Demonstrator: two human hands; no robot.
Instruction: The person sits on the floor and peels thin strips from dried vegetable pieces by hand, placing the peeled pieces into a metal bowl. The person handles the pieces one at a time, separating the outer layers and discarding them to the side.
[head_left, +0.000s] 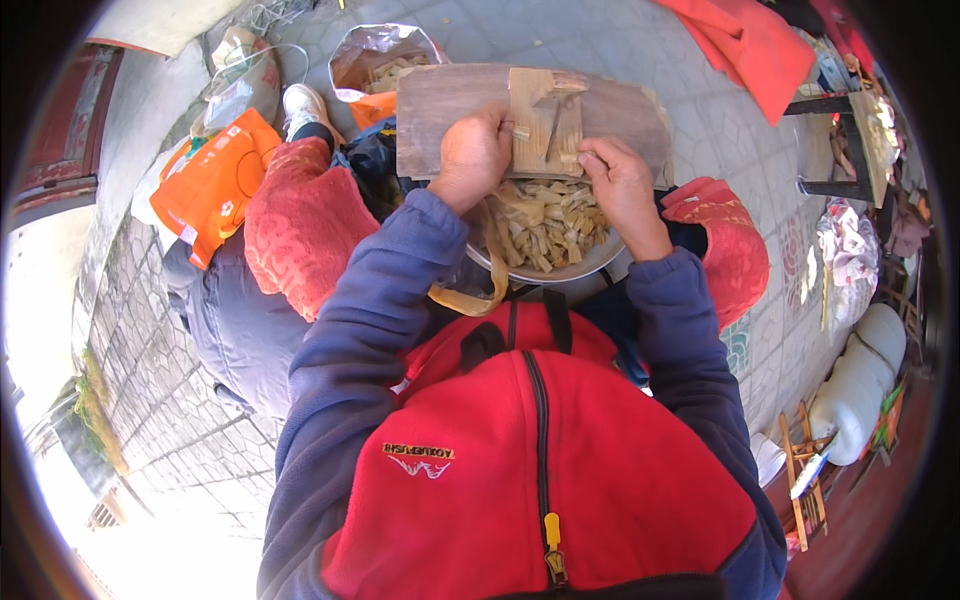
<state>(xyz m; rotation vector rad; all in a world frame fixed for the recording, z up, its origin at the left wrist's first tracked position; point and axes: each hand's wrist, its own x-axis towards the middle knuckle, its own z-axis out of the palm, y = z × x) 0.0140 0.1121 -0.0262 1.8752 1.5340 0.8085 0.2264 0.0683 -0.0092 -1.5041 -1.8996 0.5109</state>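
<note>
A dark wooden board (450, 86) lies across the front of me, with a paler wood block (531, 97) on its middle. A thin metal blade (555, 124) stands out from the block. My left hand (474, 154) is closed on a small pale dried piece (520, 133) at the block's left edge. Between the fingertips of my right hand (619, 184) is another small pale piece (570, 158), at the block's lower right. Below the board, a round basin (577, 274) holds many short pale-yellow pieces (551, 225), with a yellowish plastic strip (491, 277) over its left side.
A foil-lined bag (345, 64) with more pale pieces stands behind the board. An orange bag (214, 184) and a white shoe (304, 105) are at the left. Red cloths cover both sides near my knees. A small black-legged stand (859, 142) is at the right.
</note>
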